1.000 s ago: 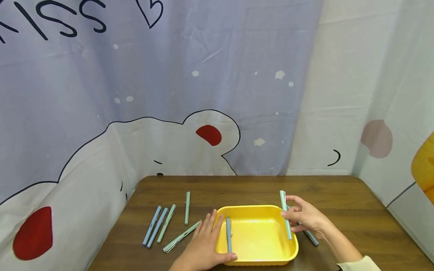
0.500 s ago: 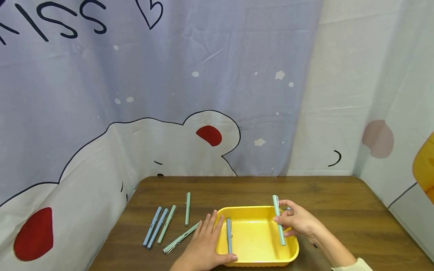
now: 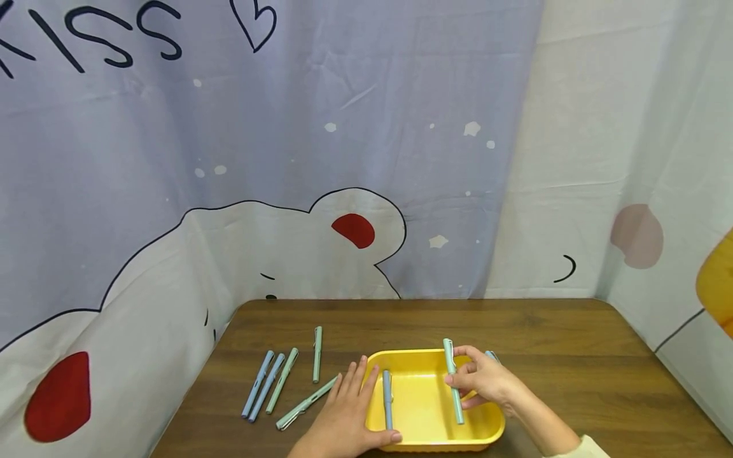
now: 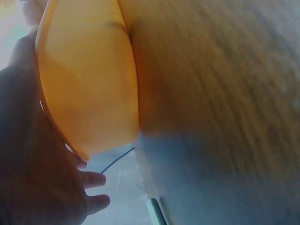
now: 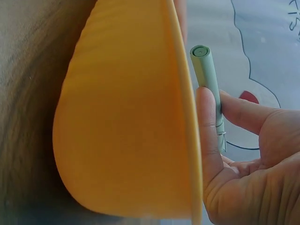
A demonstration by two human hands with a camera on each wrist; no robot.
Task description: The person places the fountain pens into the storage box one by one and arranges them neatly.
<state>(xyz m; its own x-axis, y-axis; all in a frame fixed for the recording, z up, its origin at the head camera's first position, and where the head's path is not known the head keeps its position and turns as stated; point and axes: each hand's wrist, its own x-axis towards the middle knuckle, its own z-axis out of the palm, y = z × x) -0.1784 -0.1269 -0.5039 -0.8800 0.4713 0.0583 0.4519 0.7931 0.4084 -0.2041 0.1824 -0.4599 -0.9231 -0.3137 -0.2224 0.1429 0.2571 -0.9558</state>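
My right hand [image 3: 489, 381] pinches a light green pen [image 3: 457, 406] between thumb and fingers, over the right part of a yellow tray [image 3: 441, 443]. In the right wrist view the green pen [image 5: 206, 72] stands beyond the tray's rim, one round end toward the camera. My left hand [image 3: 348, 413] rests on the tray's left rim with its fingers spread and straight, the thumb reaching over the front left corner. Inside the tray, close to that hand, lies one blue pen [image 3: 387, 401].
Left of the tray, two blue pens [image 3: 256, 385] and a green pen [image 3: 282, 380] lie side by side. Another green pen [image 3: 317, 354] lies farther back, and one more green pen [image 3: 306, 402] points toward the left hand. A blue pen [image 3: 491, 356] shows behind the right hand.
The right hand has moved left with the green pen, from the tray's right rim to over its inside. The left hand has stayed on the rim.
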